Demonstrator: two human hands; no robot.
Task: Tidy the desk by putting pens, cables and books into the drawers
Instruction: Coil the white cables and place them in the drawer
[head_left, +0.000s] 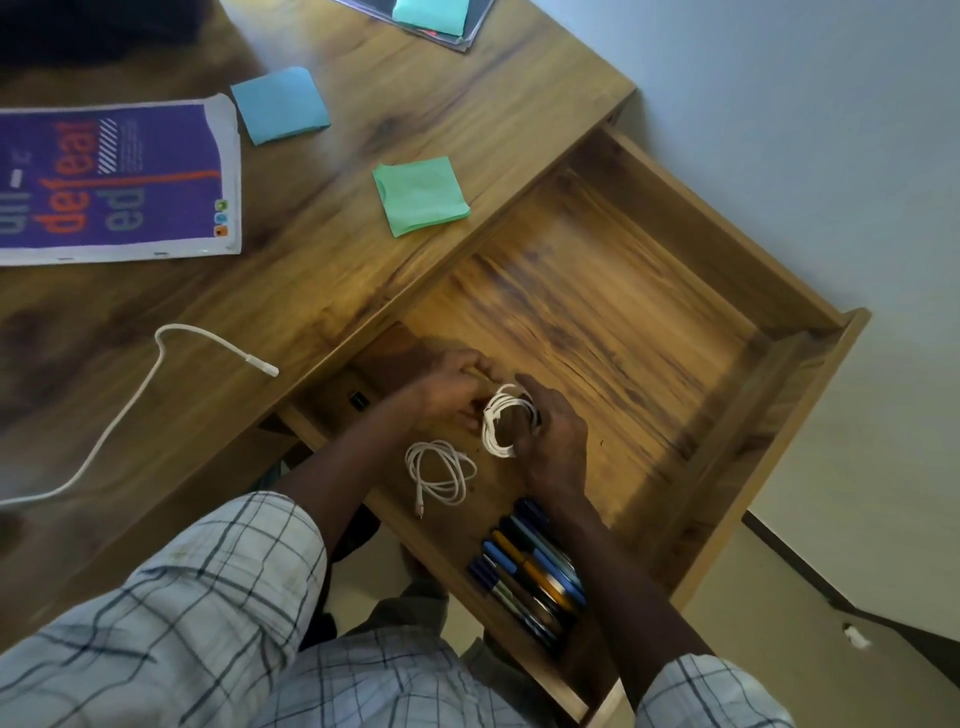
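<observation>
Both my hands are inside the open wooden drawer (737, 291). My right hand (553, 439) holds a coiled white cable (500, 423), its fingers curled round the loops. My left hand (452, 387) pinches the same coil from the left. A second coiled white cable (441, 475) lies on the drawer floor just below my left hand. Several pens (530, 569) lie side by side at the drawer's near end. On the desk, a loose white cable (130, 410) trails off the left edge, and a purple book (117, 179) lies flat.
A blue sticky-note pad (280, 104) and a green one (421, 195) lie on the desk (363, 130). More papers (441, 18) sit at the far edge. The drawer's right part is bare wood. Pale wall and floor lie to the right.
</observation>
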